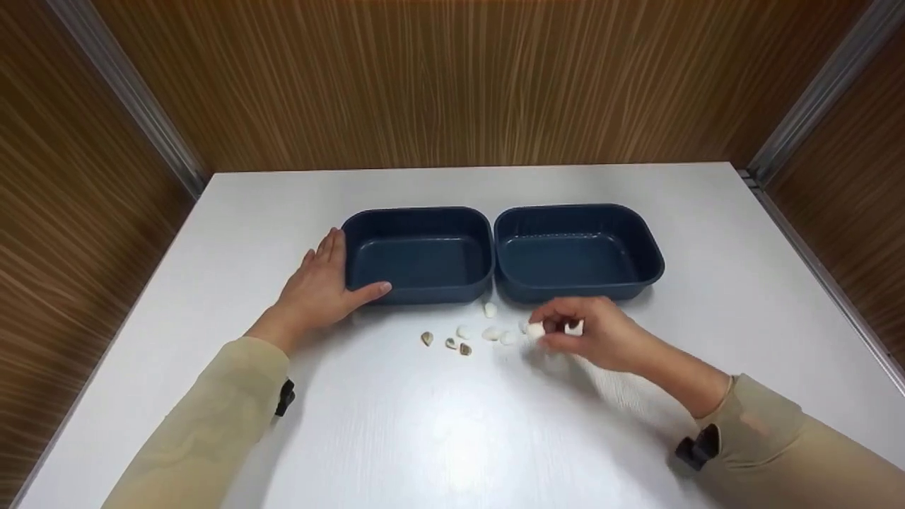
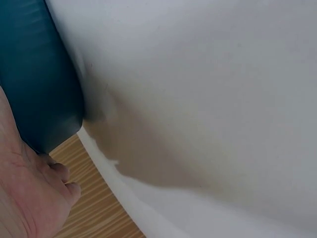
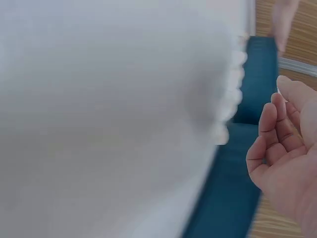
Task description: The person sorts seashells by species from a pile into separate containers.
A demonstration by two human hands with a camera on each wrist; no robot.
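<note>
— On the white table [image 1: 438, 431]?
— Two dark blue tubs side by side: left tub [image 1: 418, 253], right tub [image 1: 576, 249].
— Hands?
— Left hand [image 1: 322, 286] flat, fingers straight against left tub. Right hand [image 1: 590, 332] pinching white shell [image 1: 535, 330] just before right tub.
— Smaller?
— Loose shells [image 1: 463, 339] between the hands.

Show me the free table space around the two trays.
Free: the table near edge between the sleeves, the strip behind both trays, and both outer sides. Crowded: in front of the left tray and right tray, where the shells and right hand sit.

No text, label, brand, number or sign can be read on anything in these views.
</note>
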